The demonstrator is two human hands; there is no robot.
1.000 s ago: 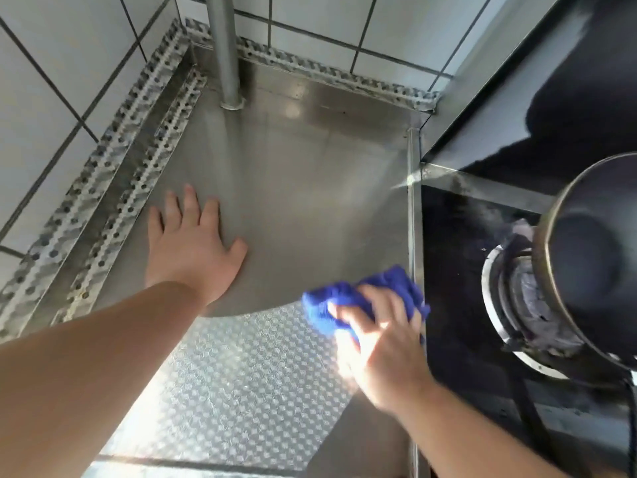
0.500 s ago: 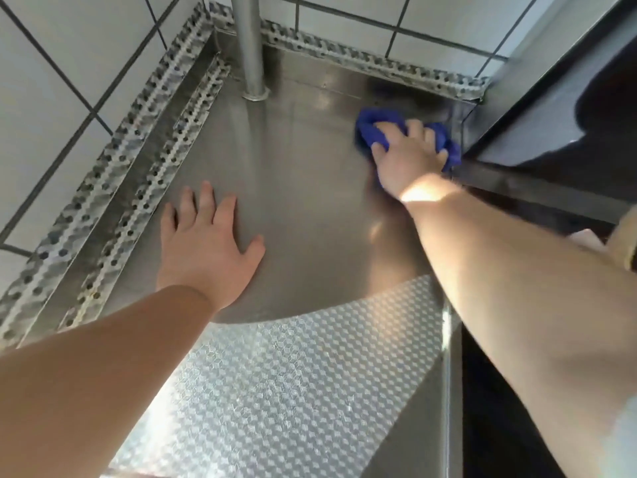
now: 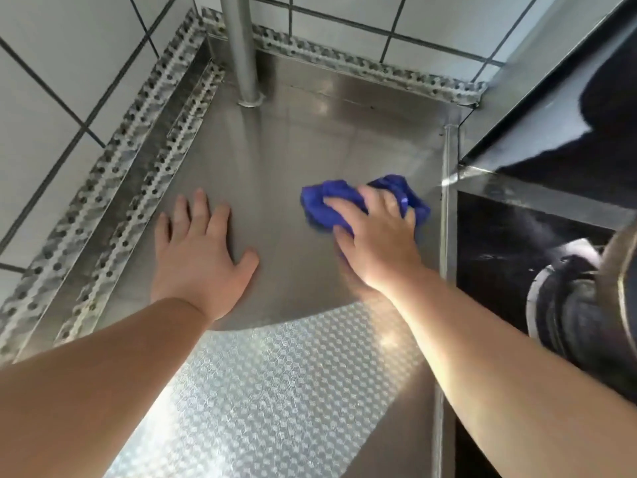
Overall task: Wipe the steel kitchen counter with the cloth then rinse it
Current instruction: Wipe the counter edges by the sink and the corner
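The steel counter (image 3: 303, 132) fills the middle of the head view, smooth at the back and embossed near me. A bunched blue cloth (image 3: 324, 205) lies on its right middle part, pressed down by my right hand (image 3: 375, 243), whose fingers are curled over it. The cloth is blurred. My left hand (image 3: 200, 257) rests flat on the counter to the left of the cloth, fingers spread, holding nothing.
A vertical steel pipe (image 3: 241, 50) stands at the back of the counter. Tiled walls (image 3: 51, 98) with perforated metal trim close the left and back sides. A raised steel edge (image 3: 448, 208) borders the right, with a black stove (image 3: 510, 236) and a pot (image 3: 617, 291) beyond it.
My right hand went with the cloth from the near right edge to the far right corner, then came back toward me to the counter's middle right. My left hand stayed flat in place.
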